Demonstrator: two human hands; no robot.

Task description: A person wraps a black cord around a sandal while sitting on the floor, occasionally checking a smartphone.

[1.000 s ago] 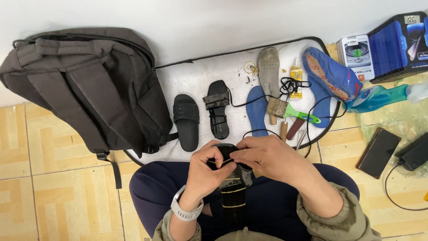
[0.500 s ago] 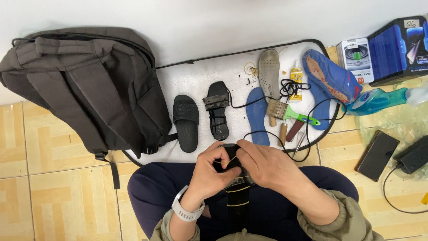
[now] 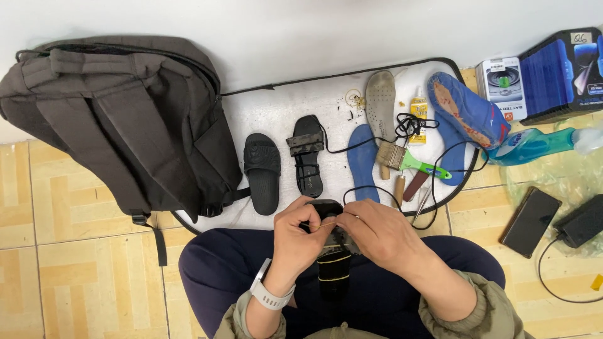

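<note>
Over my lap, both hands meet on a black sandal [image 3: 331, 263] that lies lengthwise between my thighs, toe end toward the white mat [image 3: 276, 107]. My left hand [image 3: 298, 235] curls around the sandal's left side, fingers bent and closed on its upper part, thumb pressed toward the middle; a white watch [image 3: 269, 295] sits on that wrist. My right hand [image 3: 380, 235] covers the sandal's right side, its fingertips pinched together right against the left thumb. A thin pale thread or needle [image 3: 326, 225] runs between the two pinches, though I cannot tell which it is. Two light bands cross the sandal's lower part below my hands.

Beyond my knees, on the mat, I see a black slide sandal [image 3: 262, 171] and, just beside it, a strappy black sandal [image 3: 308, 154]. Further right lie a blue insole [image 3: 363, 162], a grey insole [image 3: 380, 103] and a blue shoe sole [image 3: 468, 116] with a worn, brownish top. A green-handled brush [image 3: 411, 160] rests between the insoles, near a small yellow tube of glue [image 3: 419, 108] and a tangle of black cord [image 3: 411, 125]. A dark grey backpack [image 3: 119, 119] lies on the tiled floor to the left, touching the mat's edge. At the far right sit a dark phone [image 3: 531, 221] and a blue spray bottle [image 3: 534, 145].
</note>
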